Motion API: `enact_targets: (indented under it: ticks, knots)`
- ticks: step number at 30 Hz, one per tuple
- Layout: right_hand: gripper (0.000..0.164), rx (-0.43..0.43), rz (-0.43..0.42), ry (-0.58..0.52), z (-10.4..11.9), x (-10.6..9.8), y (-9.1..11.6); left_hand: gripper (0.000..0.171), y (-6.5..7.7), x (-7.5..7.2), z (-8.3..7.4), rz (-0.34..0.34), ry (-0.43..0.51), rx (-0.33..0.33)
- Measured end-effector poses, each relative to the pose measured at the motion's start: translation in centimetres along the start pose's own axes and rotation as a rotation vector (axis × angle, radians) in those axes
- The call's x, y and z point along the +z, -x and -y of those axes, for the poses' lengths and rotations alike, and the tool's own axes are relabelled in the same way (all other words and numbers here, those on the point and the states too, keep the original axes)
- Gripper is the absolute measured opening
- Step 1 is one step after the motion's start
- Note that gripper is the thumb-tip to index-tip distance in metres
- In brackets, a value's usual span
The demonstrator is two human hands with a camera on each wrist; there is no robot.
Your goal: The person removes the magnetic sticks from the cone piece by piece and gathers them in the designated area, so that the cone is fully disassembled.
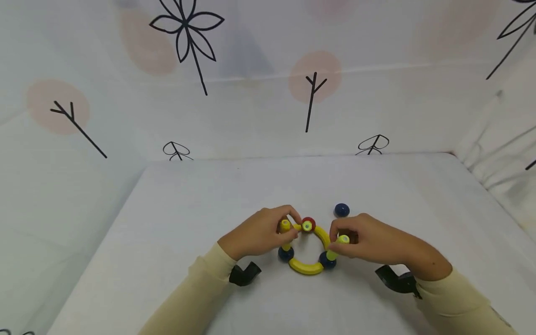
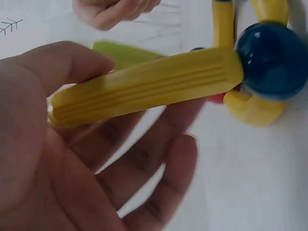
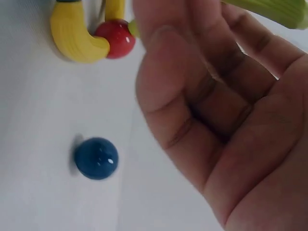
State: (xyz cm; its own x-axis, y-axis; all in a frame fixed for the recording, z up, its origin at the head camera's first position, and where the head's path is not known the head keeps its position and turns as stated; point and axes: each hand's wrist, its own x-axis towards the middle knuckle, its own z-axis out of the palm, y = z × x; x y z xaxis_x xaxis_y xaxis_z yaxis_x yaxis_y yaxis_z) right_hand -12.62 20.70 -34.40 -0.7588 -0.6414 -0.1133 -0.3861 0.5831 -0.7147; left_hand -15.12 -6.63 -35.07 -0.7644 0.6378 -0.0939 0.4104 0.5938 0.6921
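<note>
A ring of curved yellow toy rods [image 1: 306, 267] and balls lies on the white surface, with a red ball [image 3: 115, 38] at its far side. From its left dark blue ball [image 2: 272, 60] rises a straight yellow stick [image 2: 149, 86]; my left hand [image 1: 268, 230] curls its thumb and fingers round this stick. Its fingertips come close to a green stick [image 1: 307, 226] standing on the red ball. My right hand [image 1: 368, 237] pinches another green stick [image 1: 337, 247], whose lower end meets the ring's right dark blue ball [image 1: 327, 260].
A loose dark blue ball [image 1: 341, 210] lies just beyond the ring, near my right hand. White cloth [image 1: 247, 116] with black plant drawings and pale pink spots hangs behind the tabletop [image 1: 188, 195]. Black straps [image 1: 244, 274] show below both wrists.
</note>
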Motion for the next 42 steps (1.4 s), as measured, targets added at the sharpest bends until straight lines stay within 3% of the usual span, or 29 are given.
enact_targets:
  ticks: [3, 11, 14, 24, 33, 38, 42]
  knots:
    - [0.011, 0.029, 0.008, 0.041, 0.1, -0.3, 0.2, 0.003, 0.4, -0.4, -0.2, -0.006, -0.097, -0.036]
    - [0.009, 0.228, 0.080, 0.124, 0.0, -0.1, 0.4, 0.015, 1.3, -1.0, -0.7, -0.037, -0.416, -0.148]
    - [0.010, 0.310, 0.100, 0.179, -0.1, 0.3, 0.3, 0.016, 1.3, -0.8, -0.6, -0.028, -0.481, -0.179]
    - [0.017, 0.356, 0.133, 0.300, -1.2, 1.6, -0.6, 0.020, 0.7, -0.1, 0.6, 0.072, -0.494, -0.217]
    - [0.024, 0.412, 0.158, 0.274, -1.3, 2.2, -1.2, 0.025, 0.4, 0.2, 1.5, 0.112, -0.481, -0.210]
    - [0.025, 0.391, 0.158, 0.281, -1.3, 2.1, -1.2, 0.033, 0.5, 0.4, 1.4, 0.113, -0.469, -0.234]
    - [0.022, 0.353, 0.095, 0.299, -1.1, 1.9, -1.3, 0.041, 0.3, 0.6, 1.2, 0.085, -0.418, -0.243]
